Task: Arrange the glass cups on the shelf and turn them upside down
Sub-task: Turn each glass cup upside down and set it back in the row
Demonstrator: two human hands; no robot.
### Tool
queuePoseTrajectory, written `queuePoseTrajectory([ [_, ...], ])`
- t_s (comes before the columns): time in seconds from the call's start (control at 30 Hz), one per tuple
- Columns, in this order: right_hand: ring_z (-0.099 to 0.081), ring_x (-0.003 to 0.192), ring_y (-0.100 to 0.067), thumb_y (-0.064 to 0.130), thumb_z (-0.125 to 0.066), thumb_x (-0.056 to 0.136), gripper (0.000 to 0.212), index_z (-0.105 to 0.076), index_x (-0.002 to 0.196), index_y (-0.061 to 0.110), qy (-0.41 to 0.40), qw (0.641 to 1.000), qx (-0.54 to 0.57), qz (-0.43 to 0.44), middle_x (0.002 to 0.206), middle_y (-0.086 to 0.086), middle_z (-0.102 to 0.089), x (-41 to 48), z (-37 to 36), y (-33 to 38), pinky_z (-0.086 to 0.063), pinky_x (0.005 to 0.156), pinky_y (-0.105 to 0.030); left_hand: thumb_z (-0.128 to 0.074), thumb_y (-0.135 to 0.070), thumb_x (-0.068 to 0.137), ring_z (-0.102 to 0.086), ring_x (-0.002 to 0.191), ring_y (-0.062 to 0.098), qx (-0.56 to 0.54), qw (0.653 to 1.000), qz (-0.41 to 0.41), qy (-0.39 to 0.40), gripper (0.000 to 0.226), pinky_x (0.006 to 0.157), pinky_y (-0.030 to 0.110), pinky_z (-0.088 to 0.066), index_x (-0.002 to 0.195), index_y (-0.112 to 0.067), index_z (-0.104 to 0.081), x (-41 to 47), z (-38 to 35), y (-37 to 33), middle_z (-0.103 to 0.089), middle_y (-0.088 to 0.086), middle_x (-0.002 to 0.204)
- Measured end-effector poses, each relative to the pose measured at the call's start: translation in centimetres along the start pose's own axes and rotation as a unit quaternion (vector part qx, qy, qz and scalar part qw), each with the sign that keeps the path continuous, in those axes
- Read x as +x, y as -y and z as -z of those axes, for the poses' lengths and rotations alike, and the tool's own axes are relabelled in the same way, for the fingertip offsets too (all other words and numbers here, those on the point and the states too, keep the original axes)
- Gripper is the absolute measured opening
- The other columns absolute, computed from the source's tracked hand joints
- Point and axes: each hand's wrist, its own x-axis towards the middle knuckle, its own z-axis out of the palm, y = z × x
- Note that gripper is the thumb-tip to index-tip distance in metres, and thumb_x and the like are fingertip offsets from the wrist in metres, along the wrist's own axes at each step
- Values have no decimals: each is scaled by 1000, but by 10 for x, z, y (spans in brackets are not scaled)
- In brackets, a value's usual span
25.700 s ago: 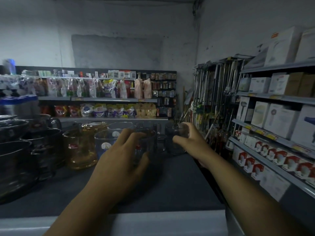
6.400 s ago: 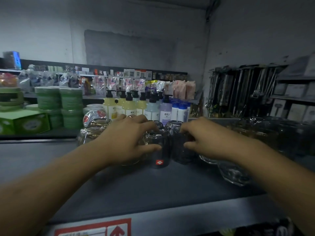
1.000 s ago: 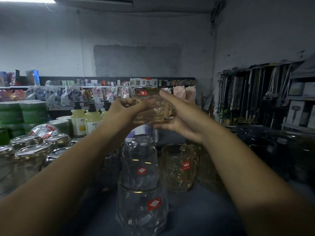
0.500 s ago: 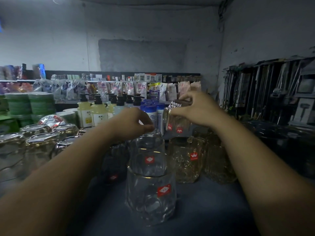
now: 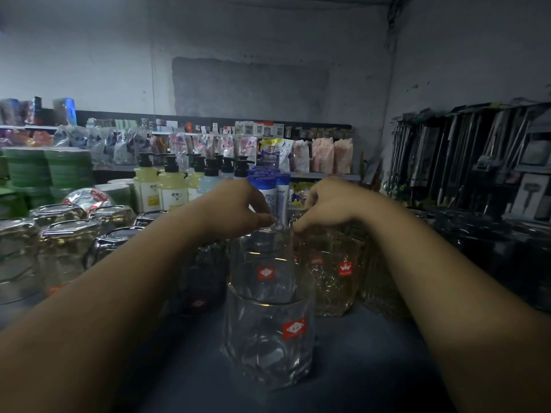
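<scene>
A dim shop aisle, and nearest the viewer a dark blue shelf [image 5: 357, 353] crowded with glassware. At the front stands a clear tumbler [image 5: 268, 332] with a red diamond sticker, mouth up and empty; a second clear glass [image 5: 262, 257] of the same make rises just behind it, also empty. To their right are amber textured cups [image 5: 334, 272], close together, and to the left a group of upturned glasses [image 5: 62, 234], thick bases showing on top.

Behind the second clear glass both hands reach in. The left hand [image 5: 235, 207] has fingers curled down at the rim of that glass, pinching something thin; what it grips I cannot tell. The right hand [image 5: 331, 204] is cupped over the top of an amber cup, seemingly closed on it, though its fingers are hidden.

The cups are touching or nearly so, so a forearm sweeping low could knock the front tumbler over, and setting one down carelessly could chip a neighbour.

Further back stand pump bottles [image 5: 161, 189] and, beyond, racks of packaged goods.
</scene>
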Motion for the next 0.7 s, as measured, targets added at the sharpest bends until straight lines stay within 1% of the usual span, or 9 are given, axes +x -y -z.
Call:
queuePoseTrajectory([
  [0.03, -66, 92, -20, 45, -84, 74, 45, -69, 102, 13, 9, 1000, -5, -1, 99, -5, -69, 1, 0, 0, -56, 82, -36, -68, -33, 95, -70, 88, 8, 3, 1000, -1, 0, 24, 87, 33, -55, 108, -15, -79, 0, 0, 0, -76, -2, 109],
  [0.1, -65, 90, -20, 46, -84, 74, 44, -69, 100, 14, 23, 1000, -11, -3, 97, -4, -69, 2, -1, 0, -55, 76, -33, -68, -33, 95, -70, 87, 8, 0, 1000, 1, -1, 24, 85, 32, -55, 107, -15, -79, 0, 0, 1, -77, -1, 108],
  [0.17, -65, 88, -19, 46, -85, 73, 41, -68, 94, 15, 29, 1000, -10, -9, 93, -3, -68, 4, -2, -1, -50, 69, -31, -68, -32, 95, -70, 86, 8, -3, 1000, 1, 0, 24, 83, 30, -54, 107, -14, -79, 0, 0, 1, -77, -1, 108],
  [0.27, -59, 80, -17, 45, -86, 72, 38, -59, 82, 20, 33, 999, -12, -20, 85, 0, -61, 6, -2, 1, -43, 60, -29, -68, -32, 95, -70, 86, 8, 2, 1000, 0, 1, 24, 82, 29, -54, 108, -15, -79, 1, 0, 1, -77, -1, 107],
  [0.4, -58, 81, -15, 47, -85, 74, 39, -56, 84, 22, 30, 999, -26, -23, 89, 0, -60, 4, -4, 3, -42, 58, -28, -68, -32, 95, -69, 86, 7, 1, 1000, 2, 4, 23, 83, 29, -55, 108, -16, -79, 3, -1, 1, -76, -1, 106],
  [0.5, -58, 82, -15, 50, -80, 80, 38, -56, 82, 21, 15, 999, -32, -19, 91, 0, -61, 1, -6, 3, -42, 60, -28, -69, -31, 95, -70, 86, 7, -9, 1000, 1, 6, 22, 82, 29, -54, 107, -16, -79, 2, -1, 1, -76, -1, 106],
  [0.57, -58, 84, -16, 51, -77, 83, 37, -57, 86, 19, 10, 999, -32, -9, 89, 1, -60, -3, -6, 3, -42, 63, -28, -69, -31, 95, -70, 86, 8, -9, 1000, 0, 6, 23, 82, 29, -54, 108, -15, -79, 1, -1, 1, -76, -1, 107],
  [0.63, -58, 83, -16, 49, -76, 85, 37, -62, 95, 16, -5, 1000, -30, 3, 89, 1, -60, -8, -7, 2, -41, 62, -28, -68, -31, 95, -69, 86, 7, 2, 1000, -4, 12, 24, 81, 28, -53, 108, -15, -79, -1, 1, -2, -76, -1, 109],
  [0.7, -61, 88, -17, 46, -76, 86, 41, -67, 109, 14, -28, 999, -26, 22, 99, -2, -65, -16, -5, 4, -47, 67, -29, -66, -31, 96, -68, 89, 7, 28, 999, -9, 25, 24, 80, 25, -49, 111, -16, -77, -2, 6, -7, -75, -1, 114],
])
